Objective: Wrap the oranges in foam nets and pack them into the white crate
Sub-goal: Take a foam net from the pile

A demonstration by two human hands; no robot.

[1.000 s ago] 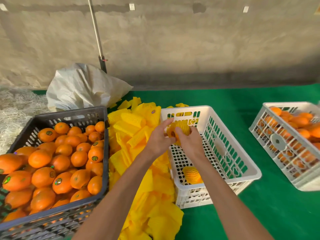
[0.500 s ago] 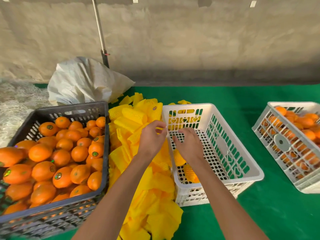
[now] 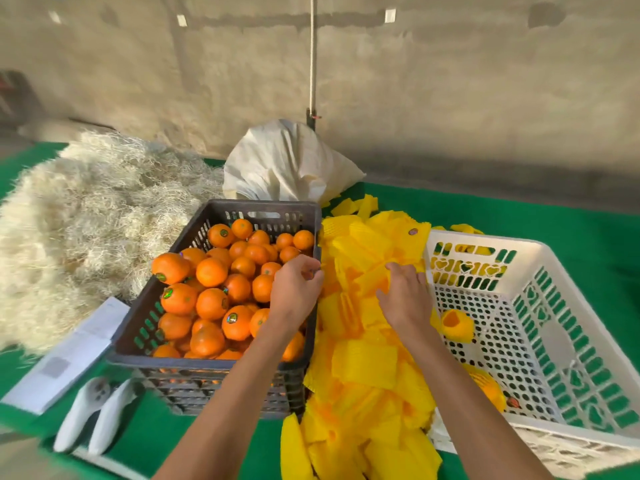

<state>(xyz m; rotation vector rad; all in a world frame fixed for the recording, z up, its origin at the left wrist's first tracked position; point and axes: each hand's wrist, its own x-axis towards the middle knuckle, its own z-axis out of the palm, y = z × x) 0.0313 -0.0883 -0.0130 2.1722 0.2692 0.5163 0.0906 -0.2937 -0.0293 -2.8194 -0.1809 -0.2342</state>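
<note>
Fetching the next orange and net

The left hand hangs over the right edge of the dark crate, fingers curled near the rim; whether they hold anything cannot be told. The right hand rests on the pile of yellow foam nets between the two crates, fingers bent into the pile, grip not clear. Two wrapped oranges lie in the white crate, which is otherwise nearly bare. Take one loose orange only. Separate a single net from the pile before lifting, since the nets lie overlapped and probably cling together.
</note>
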